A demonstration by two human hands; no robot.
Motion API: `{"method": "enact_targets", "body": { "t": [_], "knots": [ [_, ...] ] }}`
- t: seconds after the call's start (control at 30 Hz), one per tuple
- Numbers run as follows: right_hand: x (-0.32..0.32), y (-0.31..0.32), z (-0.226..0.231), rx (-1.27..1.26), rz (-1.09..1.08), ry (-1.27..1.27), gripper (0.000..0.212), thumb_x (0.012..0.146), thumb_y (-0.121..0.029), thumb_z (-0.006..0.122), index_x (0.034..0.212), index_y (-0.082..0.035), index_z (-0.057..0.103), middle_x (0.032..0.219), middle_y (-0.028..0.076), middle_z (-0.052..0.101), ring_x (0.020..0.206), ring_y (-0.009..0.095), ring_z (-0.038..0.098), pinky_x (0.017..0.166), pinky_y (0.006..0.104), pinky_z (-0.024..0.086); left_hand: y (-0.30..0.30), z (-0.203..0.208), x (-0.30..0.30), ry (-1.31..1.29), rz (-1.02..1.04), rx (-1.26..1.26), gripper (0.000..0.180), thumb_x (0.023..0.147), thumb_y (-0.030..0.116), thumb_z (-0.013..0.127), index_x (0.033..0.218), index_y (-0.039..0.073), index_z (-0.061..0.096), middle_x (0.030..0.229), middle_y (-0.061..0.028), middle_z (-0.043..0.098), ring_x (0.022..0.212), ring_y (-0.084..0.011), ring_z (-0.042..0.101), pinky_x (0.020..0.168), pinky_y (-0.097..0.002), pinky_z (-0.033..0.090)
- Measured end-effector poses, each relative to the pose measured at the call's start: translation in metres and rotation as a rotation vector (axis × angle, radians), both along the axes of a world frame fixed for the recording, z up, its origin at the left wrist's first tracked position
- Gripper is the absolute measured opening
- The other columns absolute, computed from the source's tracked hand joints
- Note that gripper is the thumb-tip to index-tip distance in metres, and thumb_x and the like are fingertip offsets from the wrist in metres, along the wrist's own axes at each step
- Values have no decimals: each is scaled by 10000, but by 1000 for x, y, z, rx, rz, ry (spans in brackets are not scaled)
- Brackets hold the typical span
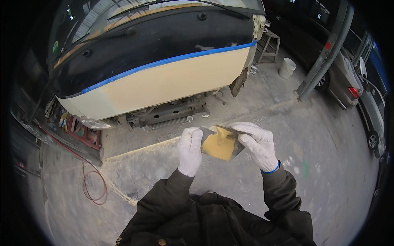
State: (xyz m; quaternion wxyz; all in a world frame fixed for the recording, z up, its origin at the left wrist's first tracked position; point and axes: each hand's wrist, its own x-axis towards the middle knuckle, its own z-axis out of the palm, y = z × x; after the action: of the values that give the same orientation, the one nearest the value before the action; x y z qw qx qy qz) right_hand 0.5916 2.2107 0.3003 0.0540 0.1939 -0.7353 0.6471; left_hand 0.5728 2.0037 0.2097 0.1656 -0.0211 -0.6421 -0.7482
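Note:
My left hand (pixel 190 151), in a white knit glove, is closed on the edge of a dark flat plate (pixel 237 151). Yellow-tan body filler (pixel 216 149) covers much of that plate. A thin dark spreader (pixel 232 130) is gripped in my right hand (pixel 259 146), also gloved, and rests against the filler with some of it on its blade. Both hands are out in front of my chest, short of the vehicle. Ahead stands the van front, its lower panel (pixel 176 84) coated cream beneath a strip of blue masking tape (pixel 172 60).
A red hose (pixel 106 189) loops on the floor at left, near a red rack (pixel 85 133). At right are a white bucket (pixel 287 68), a metal stand (pixel 269 48), a steel post (pixel 326 57) and parked cars (pixel 344 84). Bare metal parts (pixel 168 116) show below the panel.

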Motion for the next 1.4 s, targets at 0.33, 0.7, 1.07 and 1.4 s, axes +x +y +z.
{"method": "enact_targets", "body": {
  "t": [0.33, 0.7, 1.07, 1.4],
  "knots": [
    [-10, 1, -30, 751, -300, 530, 350, 837, -68, 709, 1176, -144, 750, 1113, 20, 728, 976, 275, 699, 817, 361, 571, -7, -8, -8, -40, 253, 16, 196, 1083, 177, 573, 1061, -4, 644, 927, -20, 658, 865, -71, 559, 808, -259, 495],
    [16, -40, -61, 799, -332, 733, 431, 748, -117, 686, 1172, -177, 731, 1182, -53, 684, 1003, 201, 645, 850, 360, 531, 5, -4, -13, 20, 310, -38, 213, 1101, 182, 554, 1121, -19, 621, 1011, -39, 649, 934, -97, 567, 873, -273, 488],
    [17, -56, -68, 761, -214, 681, 428, 757, -108, 699, 1175, -190, 744, 1158, -42, 718, 973, 222, 660, 865, 350, 541, -5, 1, -18, 34, 355, -7, 198, 1097, 175, 565, 1115, -14, 624, 1026, -39, 657, 944, -92, 564, 887, -266, 483],
    [-11, -15, 6, 123, 29, 80, 304, 963, -58, 661, 1256, -16, 730, 1235, 153, 736, 1153, 258, 690, 1003, 350, 537, -6, -5, -4, 14, 25, 33, 177, 1086, 159, 579, 1093, -6, 641, 985, -8, 662, 907, -60, 573, 846, -239, 488]
  ]
}}
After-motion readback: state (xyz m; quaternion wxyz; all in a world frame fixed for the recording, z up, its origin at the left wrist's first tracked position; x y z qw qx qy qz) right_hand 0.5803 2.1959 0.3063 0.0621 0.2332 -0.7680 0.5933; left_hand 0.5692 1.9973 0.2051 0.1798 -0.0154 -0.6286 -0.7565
